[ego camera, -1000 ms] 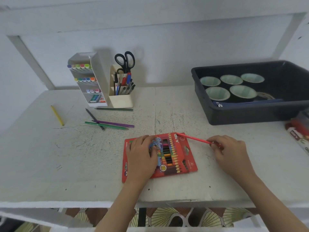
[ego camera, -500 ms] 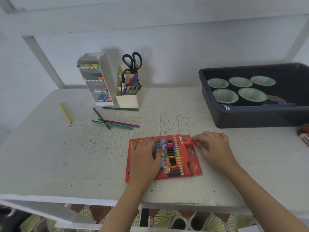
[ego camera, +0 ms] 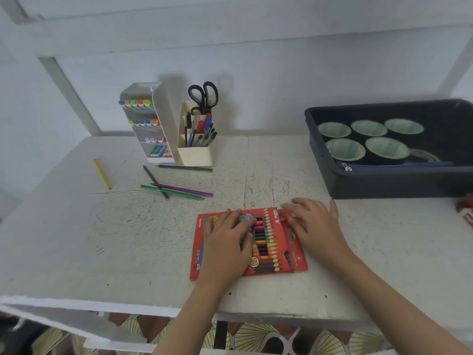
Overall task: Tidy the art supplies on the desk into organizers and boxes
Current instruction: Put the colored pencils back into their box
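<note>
Pressing: our left hand (ego camera: 227,242), palm down and fingers straight, lies flat on the box (ego camera: 297,262). Box: red, flat on the desk (ego camera: 102,239), close to its front edge. Our right hand (ego camera: 317,226): palm down at the box's far right corner, fingers nearly straight over a pencil (ego camera: 284,218). The thumb is hidden, so we cannot tell whether it grips. Pencil: red, long axis left to right along the box's far edge, tip hidden.

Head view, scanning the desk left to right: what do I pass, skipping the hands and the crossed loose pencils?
yellow pencil → marker rack → pen cup holding scissors → red pencil box → black tub → red item cut off at the right edge
</note>
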{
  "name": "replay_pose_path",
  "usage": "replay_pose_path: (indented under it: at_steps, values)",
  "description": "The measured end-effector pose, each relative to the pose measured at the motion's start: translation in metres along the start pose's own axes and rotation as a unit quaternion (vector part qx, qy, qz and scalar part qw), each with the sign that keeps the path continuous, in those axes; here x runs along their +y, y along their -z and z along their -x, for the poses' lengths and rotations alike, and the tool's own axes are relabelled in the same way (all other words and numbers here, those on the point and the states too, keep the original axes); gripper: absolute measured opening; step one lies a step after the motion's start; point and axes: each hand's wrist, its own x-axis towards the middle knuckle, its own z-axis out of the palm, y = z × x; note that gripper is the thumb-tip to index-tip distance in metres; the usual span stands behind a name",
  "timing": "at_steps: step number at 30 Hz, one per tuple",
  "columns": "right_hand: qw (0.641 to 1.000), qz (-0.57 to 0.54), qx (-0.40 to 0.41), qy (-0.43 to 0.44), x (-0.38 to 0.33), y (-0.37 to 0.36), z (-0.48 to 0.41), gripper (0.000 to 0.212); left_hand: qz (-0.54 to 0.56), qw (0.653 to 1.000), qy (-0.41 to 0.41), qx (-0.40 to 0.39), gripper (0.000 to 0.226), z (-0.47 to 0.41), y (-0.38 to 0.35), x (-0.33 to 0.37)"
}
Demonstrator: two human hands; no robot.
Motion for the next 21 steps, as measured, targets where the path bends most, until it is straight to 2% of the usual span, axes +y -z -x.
replay_pose_path:
  at_steps: [4,7,10,16,21]
  values:
    - [0.994,0.056,0.017,-0.088,-0.004,-0.005,0.019,0.051,0.001,1.0,0.002,-0.002,0.03,-0.001,0.0,0.0]
    - [0.992,0.063,-0.029,-0.108,-0.005,-0.012,0.032,0.064,0.007,1.0,0.003,0.0,0.03,-0.001,-0.001,-0.002]
    - [0.994,0.015,-0.056,-0.091,-0.008,-0.015,0.033,0.066,0.007,1.0,0.004,-0.004,0.032,0.0,-0.003,-0.001]
    - [0.994,-0.057,-0.091,-0.001,-0.026,-0.017,0.033,0.069,0.013,1.0,0.006,-0.006,0.033,-0.001,-0.004,-0.003]
    - [0.993,-0.089,-0.063,-0.032,-0.03,-0.02,0.035,0.078,0.022,1.0,0.006,-0.007,0.033,-0.001,-0.003,-0.003]
